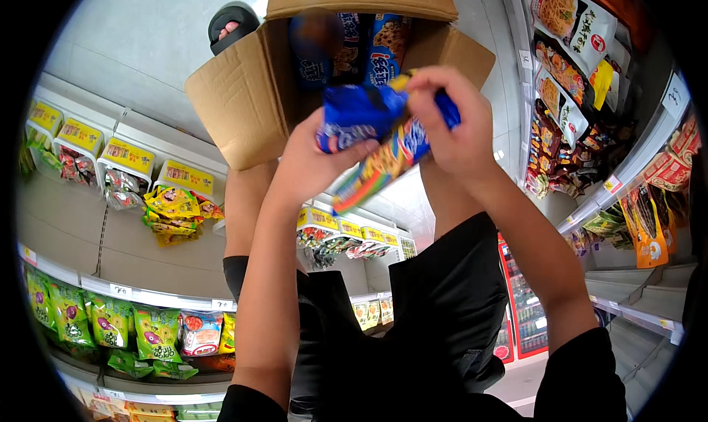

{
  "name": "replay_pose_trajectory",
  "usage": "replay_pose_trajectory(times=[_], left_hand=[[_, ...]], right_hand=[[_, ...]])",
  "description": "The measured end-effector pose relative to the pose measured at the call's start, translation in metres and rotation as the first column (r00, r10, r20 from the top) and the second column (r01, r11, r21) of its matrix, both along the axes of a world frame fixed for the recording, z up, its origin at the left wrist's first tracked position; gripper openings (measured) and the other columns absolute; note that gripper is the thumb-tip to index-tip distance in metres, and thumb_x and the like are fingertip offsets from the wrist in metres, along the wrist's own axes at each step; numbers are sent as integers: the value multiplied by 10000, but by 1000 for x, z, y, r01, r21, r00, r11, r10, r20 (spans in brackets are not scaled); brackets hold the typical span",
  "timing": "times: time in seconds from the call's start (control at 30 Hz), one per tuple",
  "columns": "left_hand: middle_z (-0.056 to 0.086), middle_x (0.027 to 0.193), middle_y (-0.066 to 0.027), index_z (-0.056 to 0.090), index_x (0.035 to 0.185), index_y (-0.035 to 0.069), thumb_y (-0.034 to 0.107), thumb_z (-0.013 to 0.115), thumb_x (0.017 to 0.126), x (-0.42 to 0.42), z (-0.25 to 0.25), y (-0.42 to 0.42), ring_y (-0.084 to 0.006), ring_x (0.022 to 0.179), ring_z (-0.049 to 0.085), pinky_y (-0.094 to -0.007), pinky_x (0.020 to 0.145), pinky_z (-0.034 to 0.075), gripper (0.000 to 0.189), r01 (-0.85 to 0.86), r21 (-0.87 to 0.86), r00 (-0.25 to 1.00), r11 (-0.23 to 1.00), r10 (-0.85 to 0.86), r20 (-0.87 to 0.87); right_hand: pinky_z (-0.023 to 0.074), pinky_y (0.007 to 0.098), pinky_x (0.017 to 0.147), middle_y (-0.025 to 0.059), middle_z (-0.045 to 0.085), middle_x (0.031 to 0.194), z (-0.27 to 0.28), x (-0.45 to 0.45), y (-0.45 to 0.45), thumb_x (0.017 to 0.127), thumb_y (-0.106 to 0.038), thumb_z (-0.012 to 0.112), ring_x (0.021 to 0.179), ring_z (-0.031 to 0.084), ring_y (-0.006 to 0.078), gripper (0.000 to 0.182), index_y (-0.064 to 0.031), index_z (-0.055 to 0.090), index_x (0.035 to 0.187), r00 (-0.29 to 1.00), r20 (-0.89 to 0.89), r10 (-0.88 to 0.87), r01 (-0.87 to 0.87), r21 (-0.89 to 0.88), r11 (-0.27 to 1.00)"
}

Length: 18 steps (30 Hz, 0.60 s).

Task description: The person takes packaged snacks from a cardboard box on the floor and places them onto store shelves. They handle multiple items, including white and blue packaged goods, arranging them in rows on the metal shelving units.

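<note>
My left hand (310,162) grips a shiny blue snack packet (359,115) above the near side of an open cardboard box (235,101). My right hand (462,126) is closed on a blue, yellow, green and red snack packet (381,165), which hangs slanting below the blue one. Both packets are motion-blurred and overlap, so where they touch is unclear. Inside the box lie several blue cookie packets (387,43) with cookies pictured on them. A round brown patch blurs part of the packet on the left.
A foot in a black slipper (235,26) is beside the box on the tiled floor (149,51). Shelving on the left holds white tubs (130,156) of small packets and green snack bags (157,333). Bagged food (575,29) fills racks on the right. Behind is a red-framed drinks cooler (522,306).
</note>
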<state>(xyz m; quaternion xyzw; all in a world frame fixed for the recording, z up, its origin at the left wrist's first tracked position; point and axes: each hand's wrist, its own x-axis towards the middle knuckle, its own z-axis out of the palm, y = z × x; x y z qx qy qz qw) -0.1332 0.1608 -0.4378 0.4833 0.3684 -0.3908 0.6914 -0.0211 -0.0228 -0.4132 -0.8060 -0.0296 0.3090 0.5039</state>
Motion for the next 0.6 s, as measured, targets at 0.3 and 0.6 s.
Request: replay_pose_trajectory(times=[0.3,0.6], left_hand=[[690,1043,-25,636,1171,46,213,814,819,13,3,23,-114,906,649,-275,838,515,428,-189,-199,957,962,135,-255],[682,974,-5,632,1131,58,149,839,788,9,8,20,-89,855,623,-263,768,519,411,-67,-404,963,912,-46,-264]], right_hand=[[507,319,668,76,674,796,-61,-10,5,943,-259,618,731,657,186,191,-104,670,1043,954,-287,-83,11,-245,969],[521,406,666,145,689,817,-65,-12,29,912,-400,622,763,670,342,314,-133,652,1075,955,-223,196,-261,-314,913]])
